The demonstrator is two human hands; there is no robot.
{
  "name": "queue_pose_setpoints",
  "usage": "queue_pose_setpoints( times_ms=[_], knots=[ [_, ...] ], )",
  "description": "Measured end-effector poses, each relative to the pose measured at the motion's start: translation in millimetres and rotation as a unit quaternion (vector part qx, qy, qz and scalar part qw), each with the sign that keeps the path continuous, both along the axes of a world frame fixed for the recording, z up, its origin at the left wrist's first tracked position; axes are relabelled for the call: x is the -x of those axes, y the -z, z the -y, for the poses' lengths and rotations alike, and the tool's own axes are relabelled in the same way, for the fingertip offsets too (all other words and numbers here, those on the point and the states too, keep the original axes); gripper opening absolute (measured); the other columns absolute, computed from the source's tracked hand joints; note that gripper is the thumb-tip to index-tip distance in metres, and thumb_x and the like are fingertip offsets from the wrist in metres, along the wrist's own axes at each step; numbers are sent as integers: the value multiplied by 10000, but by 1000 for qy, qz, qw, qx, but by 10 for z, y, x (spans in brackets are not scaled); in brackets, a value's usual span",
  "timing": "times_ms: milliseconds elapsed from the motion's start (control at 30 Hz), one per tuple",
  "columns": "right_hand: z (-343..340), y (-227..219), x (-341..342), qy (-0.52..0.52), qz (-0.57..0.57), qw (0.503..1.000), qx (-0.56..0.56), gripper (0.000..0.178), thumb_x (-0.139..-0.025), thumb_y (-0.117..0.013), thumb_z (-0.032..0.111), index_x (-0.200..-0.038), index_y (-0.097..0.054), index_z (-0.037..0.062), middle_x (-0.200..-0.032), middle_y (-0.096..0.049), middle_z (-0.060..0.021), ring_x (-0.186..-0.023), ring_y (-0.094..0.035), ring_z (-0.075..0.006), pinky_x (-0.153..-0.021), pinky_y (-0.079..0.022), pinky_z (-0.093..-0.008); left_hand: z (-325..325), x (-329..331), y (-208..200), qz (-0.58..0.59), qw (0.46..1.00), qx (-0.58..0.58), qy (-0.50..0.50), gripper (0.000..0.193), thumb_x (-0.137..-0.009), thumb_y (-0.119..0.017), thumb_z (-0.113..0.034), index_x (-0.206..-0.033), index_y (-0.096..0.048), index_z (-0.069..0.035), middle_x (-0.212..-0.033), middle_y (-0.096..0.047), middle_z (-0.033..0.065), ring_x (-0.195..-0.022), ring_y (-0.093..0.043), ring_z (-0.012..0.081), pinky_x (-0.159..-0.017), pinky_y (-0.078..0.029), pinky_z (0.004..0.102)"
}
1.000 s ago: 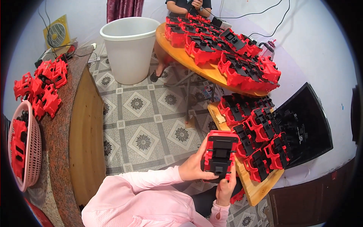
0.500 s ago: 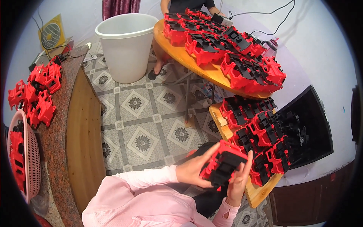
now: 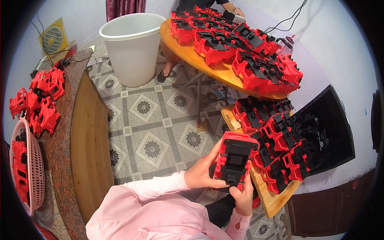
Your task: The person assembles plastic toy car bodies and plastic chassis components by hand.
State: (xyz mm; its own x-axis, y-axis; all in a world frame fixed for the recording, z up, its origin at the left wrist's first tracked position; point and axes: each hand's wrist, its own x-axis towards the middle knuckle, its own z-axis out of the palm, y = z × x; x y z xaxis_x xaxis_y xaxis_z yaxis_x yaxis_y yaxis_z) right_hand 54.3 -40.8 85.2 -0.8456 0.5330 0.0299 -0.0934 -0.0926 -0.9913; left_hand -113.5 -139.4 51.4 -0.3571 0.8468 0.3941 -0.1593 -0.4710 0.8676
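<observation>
A red plastic housing with a black insert (image 3: 235, 158) is held up in front of me between both hands. My left hand (image 3: 203, 173) wraps round its left side, the thumb near its lower end. My right hand (image 3: 243, 197) grips its lower right side, with the thumb at the bottom edge; some of its fingers are hidden behind the part. Just to the right, similar red and black housings (image 3: 282, 138) stand in rows on a low wooden board (image 3: 282, 202).
More housings (image 3: 256, 72) cover a round wooden table (image 3: 188, 54), where another person (image 3: 200, 5) sits. A white bin (image 3: 134, 52) stands beside it. Red frames (image 3: 42, 100) lie on the granite counter (image 3: 76, 76) at left, near a pink basket (image 3: 37, 172). A black tub (image 3: 324, 132) is at right.
Both hands have turned the housing more upright and raised its upper end, so its black side faces me. My right fingers have shifted lower on it. The other person's arm has moved.
</observation>
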Motion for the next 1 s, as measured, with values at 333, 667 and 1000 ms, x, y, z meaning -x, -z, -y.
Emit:
queue_pose_setpoints(
  times_ms=[333,667,1000],
  knots=[
    [47,110,141,75,-116,987,-76,964,-813,-713,420,-1498,-185,-7,-1487,-319,-181,-1355,-358,-277,-1069,-344,-398,-81,90,-138,-37,999,-31,-7,1174,-673,-816,-132,-1528,-16,-47,-1435,-410,152,-1285,-468,239,-1055,-359,349],
    [4,290,-133,144,20,985,-95,380,-950,-561,105,-1285,-526,-70,-1189,-636,-199,-1041,-647,-258,-895,-502,-330,-1039,3196,-2147,-103,945,-54,-306,498,-887,-646,-143,-1351,-485,-59,-1120,-643,112,-1062,-614,169,-963,-465,321],
    [50,555,140,165,137,976,46,318,-940,-540,18,-1245,-556,-71,-1114,-666,-188,-1006,-652,-226,-886,-508,-308,-2567,4318,-2755,-110,824,407,-379,524,-862,-620,-557,-1061,-634,-72,-740,-682,69,-701,-658,245,-660,-537,403]
  ],
)
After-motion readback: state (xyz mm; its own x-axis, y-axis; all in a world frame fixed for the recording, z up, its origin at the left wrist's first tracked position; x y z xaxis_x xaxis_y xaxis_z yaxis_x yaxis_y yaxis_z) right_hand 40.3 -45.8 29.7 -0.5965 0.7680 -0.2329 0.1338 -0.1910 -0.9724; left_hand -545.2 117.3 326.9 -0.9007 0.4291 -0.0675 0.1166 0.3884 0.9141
